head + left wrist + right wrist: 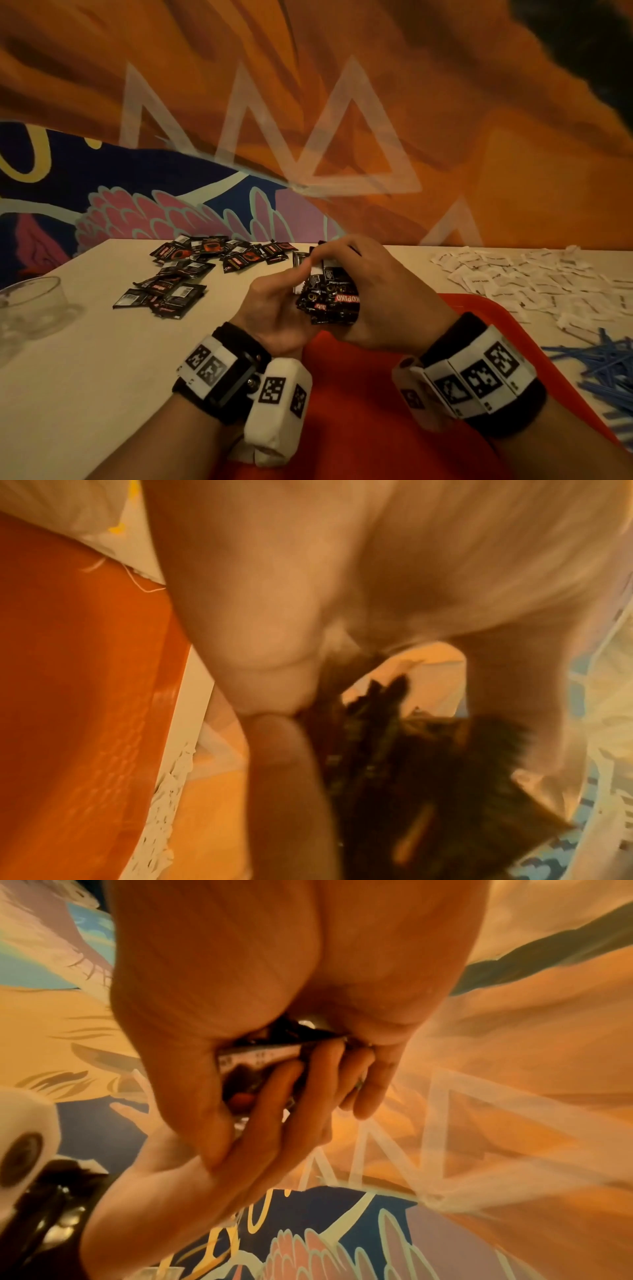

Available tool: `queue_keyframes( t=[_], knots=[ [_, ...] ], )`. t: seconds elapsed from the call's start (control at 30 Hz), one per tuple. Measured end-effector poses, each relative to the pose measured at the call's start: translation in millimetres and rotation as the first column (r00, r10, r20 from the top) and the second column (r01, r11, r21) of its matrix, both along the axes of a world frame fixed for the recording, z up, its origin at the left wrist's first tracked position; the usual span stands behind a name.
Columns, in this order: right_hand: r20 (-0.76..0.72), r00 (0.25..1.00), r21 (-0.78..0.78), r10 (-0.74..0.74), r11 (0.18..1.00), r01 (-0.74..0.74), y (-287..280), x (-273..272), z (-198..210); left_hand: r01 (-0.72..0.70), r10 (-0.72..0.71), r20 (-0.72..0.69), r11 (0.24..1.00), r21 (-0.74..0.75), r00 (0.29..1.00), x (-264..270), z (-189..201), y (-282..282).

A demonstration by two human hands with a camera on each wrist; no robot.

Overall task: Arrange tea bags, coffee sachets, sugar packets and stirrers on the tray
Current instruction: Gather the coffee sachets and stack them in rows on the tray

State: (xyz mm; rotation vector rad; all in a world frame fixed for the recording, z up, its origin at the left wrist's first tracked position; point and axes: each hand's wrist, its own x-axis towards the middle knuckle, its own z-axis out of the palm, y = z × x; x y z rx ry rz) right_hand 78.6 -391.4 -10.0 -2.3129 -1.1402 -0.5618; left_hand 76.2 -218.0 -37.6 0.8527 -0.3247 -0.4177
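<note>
Both hands are working a bundle of black coffee sachets (329, 301) just above the far edge of the red tray (376, 428), at the centre of the head view. The right hand (373, 291) is wrapping the bundle from the right, its fingers (274, 1096) curling over the top edge. The left hand (277, 308) is meeting it from the left, its fingers pinching the near sachet; the left wrist view is showing the dark packets fanning out below the palm, though blurred.

The step in hand looks to be squaring up a gathered stack of coffee before it is set down. More loose coffee sachets (191, 274) are lying scattered on the bench (85, 377) in the middle left of the frame. White sugar packets (534, 284) are spreading across the right, and blue stirrers (603, 366) are piling at the lower right, beside the tray. A clear glass bowl (34, 305) is sitting at the left edge. No tea bags are showing plainly.

The next move probably calls for lowering the stack onto the tray's bare surface and letting go evenly, so the slippery packets are not sliding apart.
</note>
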Motion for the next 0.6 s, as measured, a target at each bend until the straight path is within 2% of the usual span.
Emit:
queue_keyframes(
  t=[0.07,0.17,0.33,0.47,0.6],
  knots=[
    [0.043,0.999,0.062,0.028,0.998,-0.031,3,-1,0,0.007,-0.006,0.013,1.000,-0.009,1.000,-1,-1,-2],
    [0.095,0.995,0.052,0.025,0.998,-0.030,8,-2,-4,0.000,0.000,0.005,1.000,-0.002,1.000,-3,-3,-9],
    [-0.018,0.999,-0.073,0.037,0.997,-0.038,3,-8,2,-0.054,0.054,0.011,0.998,-0.016,0.998,-3,-1,-15],
    [-0.123,0.992,0.022,0.042,0.999,-0.040,5,-12,5,-0.094,0.091,0.038,0.993,0.072,0.995,-5,-1,-19],
    [-0.135,0.990,0.141,0.049,0.989,-0.030,6,-5,2,-0.057,0.049,-0.080,0.994,-0.094,0.996,-9,7,-12]
  ],
)
